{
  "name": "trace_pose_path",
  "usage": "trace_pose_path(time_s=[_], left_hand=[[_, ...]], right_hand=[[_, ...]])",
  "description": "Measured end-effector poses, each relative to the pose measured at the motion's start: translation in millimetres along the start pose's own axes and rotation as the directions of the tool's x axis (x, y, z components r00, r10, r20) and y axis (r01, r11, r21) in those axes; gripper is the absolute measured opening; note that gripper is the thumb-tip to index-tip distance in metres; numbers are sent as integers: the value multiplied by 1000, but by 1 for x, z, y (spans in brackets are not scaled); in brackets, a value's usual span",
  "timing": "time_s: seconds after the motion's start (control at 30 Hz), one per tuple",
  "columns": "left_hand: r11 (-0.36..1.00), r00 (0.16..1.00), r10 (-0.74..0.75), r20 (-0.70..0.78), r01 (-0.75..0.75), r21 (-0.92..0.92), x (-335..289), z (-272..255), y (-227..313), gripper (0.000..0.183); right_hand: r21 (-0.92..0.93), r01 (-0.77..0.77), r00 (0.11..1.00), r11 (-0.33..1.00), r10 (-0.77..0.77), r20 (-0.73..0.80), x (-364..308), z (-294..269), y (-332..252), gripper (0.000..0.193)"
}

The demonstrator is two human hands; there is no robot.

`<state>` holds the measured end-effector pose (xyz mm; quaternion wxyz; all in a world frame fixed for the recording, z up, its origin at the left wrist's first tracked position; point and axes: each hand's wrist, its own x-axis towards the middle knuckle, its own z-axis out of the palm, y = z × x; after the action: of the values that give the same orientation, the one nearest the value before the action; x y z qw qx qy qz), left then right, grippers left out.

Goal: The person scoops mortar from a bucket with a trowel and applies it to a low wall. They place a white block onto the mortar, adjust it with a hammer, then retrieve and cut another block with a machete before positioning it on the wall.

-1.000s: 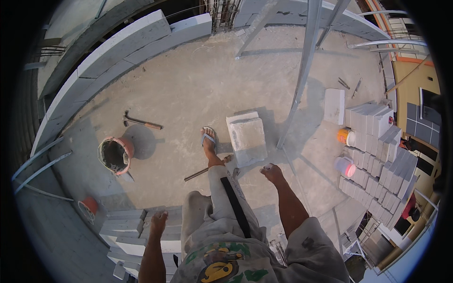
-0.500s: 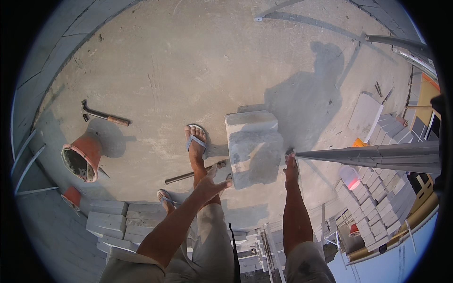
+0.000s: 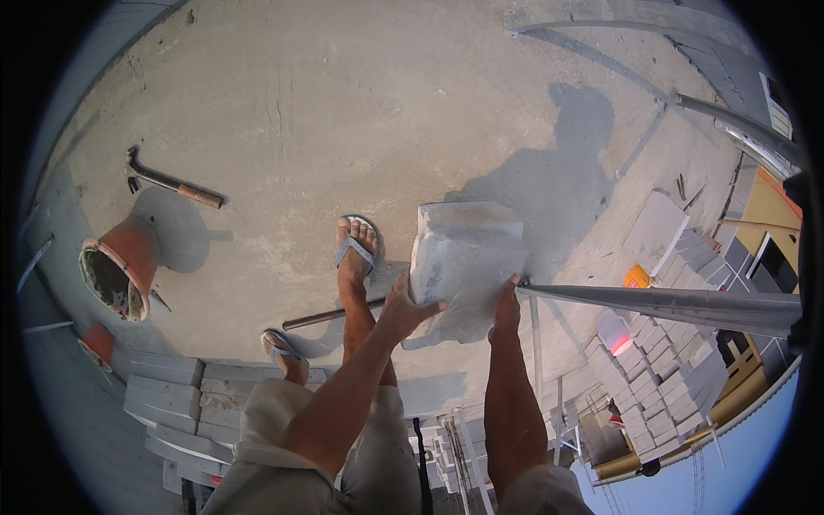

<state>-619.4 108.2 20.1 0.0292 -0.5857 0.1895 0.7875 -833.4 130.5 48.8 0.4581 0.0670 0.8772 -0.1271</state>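
Note:
A pale grey concrete block (image 3: 474, 257) is between my two hands, in front of my feet. My left hand (image 3: 407, 314) grips its near left side, thumb stretched over the top face. Against its right edge presses my right hand (image 3: 506, 307), its fingers partly hidden by the block. Whether the block touches what lies beneath it, I cannot tell. A long-handled tool (image 3: 322, 318) lies on the floor behind my left forearm, its head hidden.
A claw hammer (image 3: 176, 183) and a mortar-stained orange bucket (image 3: 129, 262) are on the floor at left. A metal post (image 3: 661, 306) juts in from the right, close to my right hand. Blocks are stacked at lower left (image 3: 167, 386) and at right (image 3: 661, 369).
Both hands have closed in on the block; before, they were apart from it on either side. The block's top now looks larger and turned. The whole view has shifted slightly.

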Motion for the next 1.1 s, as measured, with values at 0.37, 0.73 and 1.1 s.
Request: trace_pose_path(time_s=[0.37, 0.73, 1.1], left_hand=[[884, 762, 463, -453, -363, 292, -174, -151, 66, 105], [992, 430, 52, -901, 81, 96, -258, -347, -233, 96], [728, 300, -493, -817, -373, -576, -339, -413, -478, 96]], right_hand=[[-94, 285, 905, 954, -235, 354, -123, 153, -53, 91], [-647, 682, 731, 340, -282, 622, -222, 279, 102, 66], [-411, 862, 310, -296, -334, 890, -214, 260, 179, 52]])
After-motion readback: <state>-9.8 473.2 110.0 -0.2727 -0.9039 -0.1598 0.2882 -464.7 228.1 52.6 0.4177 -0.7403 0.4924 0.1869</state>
